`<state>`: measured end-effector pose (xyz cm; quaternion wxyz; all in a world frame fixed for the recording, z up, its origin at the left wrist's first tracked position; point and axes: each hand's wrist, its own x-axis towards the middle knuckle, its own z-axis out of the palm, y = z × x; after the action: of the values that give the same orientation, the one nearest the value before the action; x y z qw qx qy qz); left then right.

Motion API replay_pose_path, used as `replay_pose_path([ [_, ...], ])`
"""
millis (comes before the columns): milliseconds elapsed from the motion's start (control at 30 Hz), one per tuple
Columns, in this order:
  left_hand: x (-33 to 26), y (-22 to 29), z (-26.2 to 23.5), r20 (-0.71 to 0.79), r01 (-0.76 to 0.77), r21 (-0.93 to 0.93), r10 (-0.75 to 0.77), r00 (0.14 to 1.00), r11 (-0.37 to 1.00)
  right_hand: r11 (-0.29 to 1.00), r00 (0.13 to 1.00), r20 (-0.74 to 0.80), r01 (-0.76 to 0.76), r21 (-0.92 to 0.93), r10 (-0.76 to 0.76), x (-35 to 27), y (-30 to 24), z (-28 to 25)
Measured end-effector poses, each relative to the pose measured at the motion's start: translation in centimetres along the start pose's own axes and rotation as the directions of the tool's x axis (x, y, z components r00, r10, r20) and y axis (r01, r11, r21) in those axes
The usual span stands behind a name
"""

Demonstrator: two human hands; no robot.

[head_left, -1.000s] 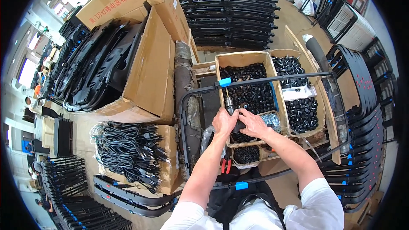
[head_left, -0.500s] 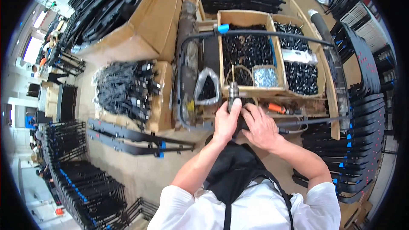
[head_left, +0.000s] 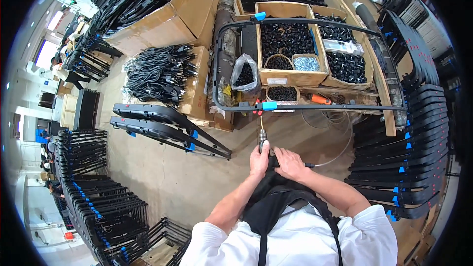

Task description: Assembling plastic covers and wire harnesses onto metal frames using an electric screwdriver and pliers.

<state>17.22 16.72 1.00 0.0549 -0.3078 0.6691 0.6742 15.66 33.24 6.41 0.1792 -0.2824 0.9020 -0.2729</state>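
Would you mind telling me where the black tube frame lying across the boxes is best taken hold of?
Probably the near straight rail of the black tube frame, beside its blue clip, reached from the person's side. That rail lies level, bare and faces the open floor, while the far rail crosses the cardboard boxes. Both the left hand and right hand are on the pneumatic screwdriver.

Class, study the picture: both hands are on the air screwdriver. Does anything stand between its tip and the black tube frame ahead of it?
Nothing visible does. The left hand and right hand hold the air screwdriver, whose tip points up at the near bar of the black tube frame beside its blue clip. Only bare floor shows behind the short gap.
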Motion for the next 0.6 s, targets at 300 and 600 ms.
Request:
replay_pose_path([
  [300,2.5,2.8,-1.3,0.036,-0.006,0.083,0.003,0.999,0.997,0.998,0.997,-0.015,-0.069,0.011,0.069,2.8,-1.3,-0.6],
  [600,3.2,3.5,-1.5,0.050,0.004,0.126,-0.010,0.999,0.992,0.990,0.991,0.025,-0.135,0.047,0.134,3.5,-1.1,0.0],
])
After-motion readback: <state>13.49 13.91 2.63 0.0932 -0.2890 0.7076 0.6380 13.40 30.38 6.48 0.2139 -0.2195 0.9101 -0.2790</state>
